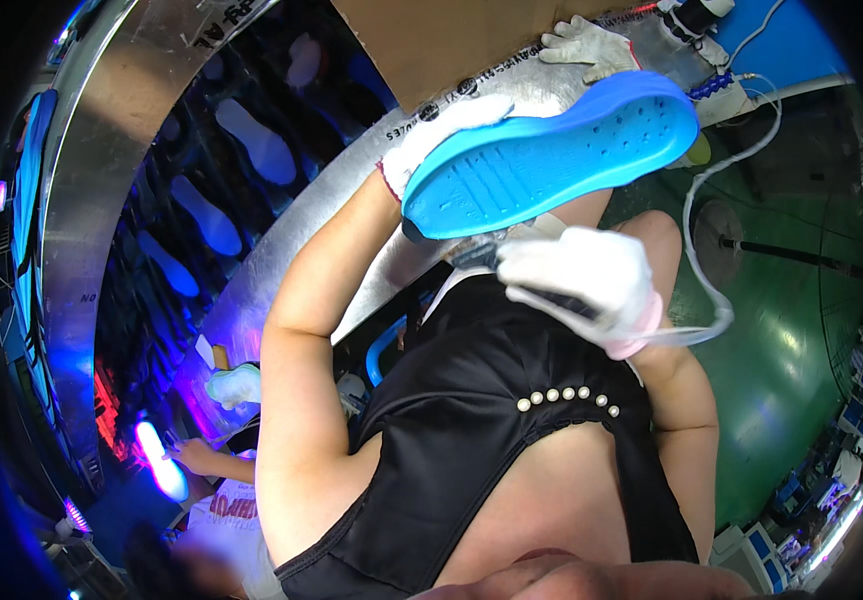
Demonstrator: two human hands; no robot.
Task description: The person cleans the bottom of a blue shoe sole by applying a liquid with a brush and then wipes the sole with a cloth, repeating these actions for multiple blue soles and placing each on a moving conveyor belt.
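Observation:
A blue shoe sole (552, 165) is held up in front of me, tilted, its hollow inner side with ridges and small holes facing me. My left hand (447, 130), in a white glove with a red-edged cuff, grips it from behind at the far side; most of the fingers are hidden. Just below the sole, my right hand (582, 270), also gloved in white, is closed round a hand tool with a dark tip (474, 254). Motion blurs the tool, so its kind is unclear. A clear hose (694, 220) loops up from near the right wrist.
A metal ledge (327, 205) borders a dark conveyor (162, 165) carrying several soles under violet light. A white glove (592, 48) lies beside a cardboard sheet (442, 40). At lower left, another person's hand (195, 457) is beside a glowing sole (160, 460). A round stand base (720, 240) is on the green floor.

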